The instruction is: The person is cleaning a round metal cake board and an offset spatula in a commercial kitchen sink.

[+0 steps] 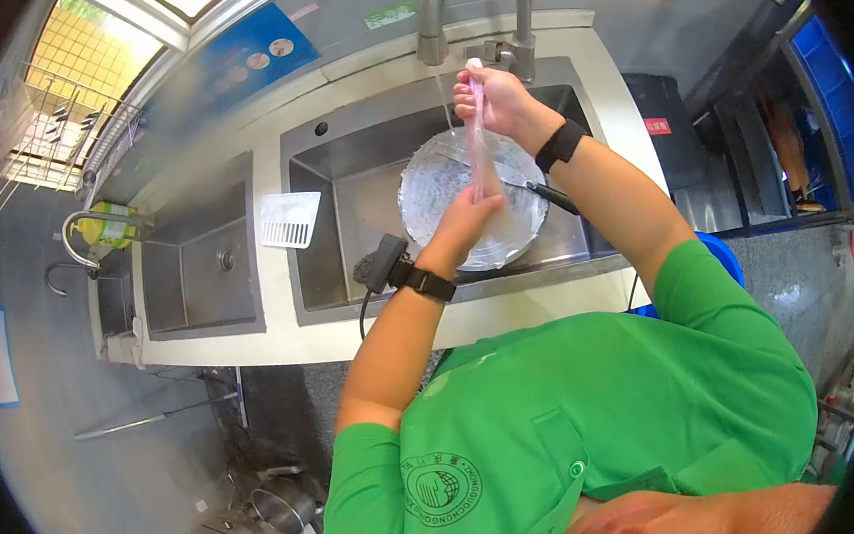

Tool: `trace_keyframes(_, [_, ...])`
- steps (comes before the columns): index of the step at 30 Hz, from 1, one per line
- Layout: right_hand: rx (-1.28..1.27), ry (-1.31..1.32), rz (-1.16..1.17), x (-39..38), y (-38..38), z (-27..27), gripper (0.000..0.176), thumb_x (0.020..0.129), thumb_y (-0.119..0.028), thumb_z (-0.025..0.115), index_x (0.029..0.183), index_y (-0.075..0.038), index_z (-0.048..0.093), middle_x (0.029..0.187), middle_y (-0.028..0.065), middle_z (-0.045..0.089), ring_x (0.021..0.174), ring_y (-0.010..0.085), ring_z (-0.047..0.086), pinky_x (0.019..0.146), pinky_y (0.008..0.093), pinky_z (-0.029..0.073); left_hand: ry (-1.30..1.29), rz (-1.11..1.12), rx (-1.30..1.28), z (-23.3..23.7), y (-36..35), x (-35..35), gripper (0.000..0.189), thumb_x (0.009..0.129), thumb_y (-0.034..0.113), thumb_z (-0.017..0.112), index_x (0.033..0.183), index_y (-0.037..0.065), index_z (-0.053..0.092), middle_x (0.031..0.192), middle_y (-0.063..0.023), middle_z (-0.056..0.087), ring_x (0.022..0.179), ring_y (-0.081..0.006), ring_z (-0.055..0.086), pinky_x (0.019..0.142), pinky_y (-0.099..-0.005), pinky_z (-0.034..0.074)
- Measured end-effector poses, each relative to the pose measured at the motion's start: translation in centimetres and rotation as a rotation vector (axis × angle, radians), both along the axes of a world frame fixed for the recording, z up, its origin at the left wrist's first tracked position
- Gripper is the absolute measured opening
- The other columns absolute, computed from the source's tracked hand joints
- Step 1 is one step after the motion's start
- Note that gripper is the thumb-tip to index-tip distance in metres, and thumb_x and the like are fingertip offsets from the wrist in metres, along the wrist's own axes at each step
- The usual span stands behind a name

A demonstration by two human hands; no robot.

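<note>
Because both ends need a firm hold if it is to be pulled straight, the pinkish film is gripped at two points, above the round basin in the sink. Its upper part is closed inside the curled fingers of the right hand, with a short end poking out above; its lower part is pinched by the left hand, though the exact thumb contact cannot be told. The basin is set beneath the faucet, probably so that drips and the thin stream are caught. A black-handled utensil is laid across the basin, its grip over the rim, presumably within easy reach. The white slotted scraper is placed on the divider between sinks, seemingly out of the wet.

The right forearm is angled forward and inward, the fist raised close to the faucet. The left forearm is reached up from the near side, elbow bent, with that hand lower, over the basin.
</note>
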State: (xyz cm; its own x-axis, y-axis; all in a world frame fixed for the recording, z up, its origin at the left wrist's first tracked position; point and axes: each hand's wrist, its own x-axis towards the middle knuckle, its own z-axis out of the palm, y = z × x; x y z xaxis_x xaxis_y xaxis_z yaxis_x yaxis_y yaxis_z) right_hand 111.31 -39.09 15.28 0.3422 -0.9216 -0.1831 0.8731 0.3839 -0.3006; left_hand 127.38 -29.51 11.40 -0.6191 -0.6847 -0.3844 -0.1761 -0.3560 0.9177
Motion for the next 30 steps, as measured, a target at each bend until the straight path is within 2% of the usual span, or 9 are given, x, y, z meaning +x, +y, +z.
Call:
trace_keyframes(3, [0.056,0.387,-0.103,-0.2,0.3,-1.1,0.020,0.088,-0.021,0.044,0.084,-0.002,0.050,0.076,0.0085,0.052,0.069,0.0217,0.053,0.072,0.0365,0.045,-0.021,0.175,0.003,0.5,-0.3,1.7,0.027,0.083,0.017,0.056,0.104,0.002,0.048,0.090,-0.0029,0.055,0.079,-0.0127,0.052,0.077,-0.0265,0.041])
trace_keyframes(5, [0.055,0.483,-0.091,-1.1,1.4,-1.1,0.018,0.087,-0.022,0.047,0.083,-0.004,0.051,0.074,0.0066,0.053,0.068,0.0204,0.053,0.069,0.0355,0.045,0.037,0.243,-0.248,3.0,-0.8,3.0,0.029,0.085,0.023,0.055,0.103,0.002,0.048,0.086,-0.0025,0.055,0.073,-0.0109,0.052,0.070,-0.0250,0.044])
trace_keyframes(10, [-0.063,0.677,-0.033,-3.1,5.1,-3.2,0.016,0.082,-0.024,0.054,0.082,-0.008,0.054,0.074,0.0032,0.055,0.067,0.0152,0.053,0.063,0.0294,0.044,0.086,0.299,-0.144,8.5,-3.9,6.5,0.032,0.087,0.027,0.051,0.105,0.001,0.046,0.080,-0.0030,0.054,0.064,-0.0095,0.051,0.054,-0.0225,0.045])
trace_keyframes(12, [-0.144,0.949,-0.107,-2.9,6.5,-3.0,0.016,0.080,-0.025,0.056,0.083,-0.009,0.054,0.073,0.0017,0.054,0.068,0.0119,0.053,0.060,0.0247,0.043,0.099,0.289,-0.050,9.8,-5.1,7.4,0.030,0.087,0.021,0.050,0.107,-0.001,0.046,0.084,-0.0076,0.056,0.069,-0.0135,0.055,0.063,-0.0255,0.047])
trace_keyframes(14, [-0.225,0.947,-0.086,-2.3,7.8,-1.5,0.022,0.078,-0.025,0.060,0.090,-0.007,0.054,0.077,0.0014,0.054,0.069,0.0103,0.053,0.060,0.0244,0.043,0.315,0.241,0.057,11.5,-5.4,7.2,0.031,0.085,0.016,0.051,0.109,-0.002,0.045,0.091,-0.0098,0.057,0.076,-0.0157,0.058,0.068,-0.0275,0.048])
trace_keyframes(20, [-0.612,0.770,-0.347,4.1,9.7,5.4,0.035,0.078,-0.015,0.062,0.106,-0.001,0.045,0.083,0.0048,0.053,0.071,0.0107,0.052,0.064,0.0252,0.045,0.190,0.379,-0.043,12.1,-6.8,3.0,0.033,0.080,0.002,0.042,0.112,-0.006,0.041,0.099,-0.0137,0.055,0.087,-0.0192,0.057,0.073,-0.0309,0.048])
trace_keyframes(22, [-0.496,0.840,-0.302,4.9,7.4,4.2,0.032,0.080,-0.013,0.059,0.105,0.000,0.045,0.082,0.0062,0.053,0.071,0.0112,0.053,0.061,0.0246,0.044,-0.104,0.577,-0.183,11.9,-6.6,2.3,0.032,0.082,0.004,0.043,0.112,-0.003,0.040,0.095,-0.0114,0.054,0.083,-0.0170,0.055,0.071,-0.0289,0.047])
trace_keyframes(24, [-0.377,0.792,-0.285,5.3,5.7,3.3,0.025,0.081,-0.010,0.057,0.101,0.000,0.046,0.080,0.0063,0.053,0.068,0.0114,0.053,0.057,0.0250,0.043,-0.007,0.497,-0.188,11.0,-7.4,2.7,0.033,0.082,0.008,0.047,0.112,-0.002,0.039,0.094,-0.0105,0.053,0.081,-0.0161,0.054,0.070,-0.0283,0.047])
trace_keyframes(30, [-0.225,0.162,-0.162,6.1,1.7,1.1,0.011,0.086,-0.016,0.048,0.090,-0.006,0.050,0.077,0.0056,0.054,0.062,0.0150,0.053,0.052,0.0269,0.044,-0.093,0.317,-0.319,8.8,-9.1,3.9,0.037,0.082,0.022,0.054,0.109,0.001,0.042,0.094,-0.0115,0.054,0.082,-0.0165,0.054,0.070,-0.0287,0.046])
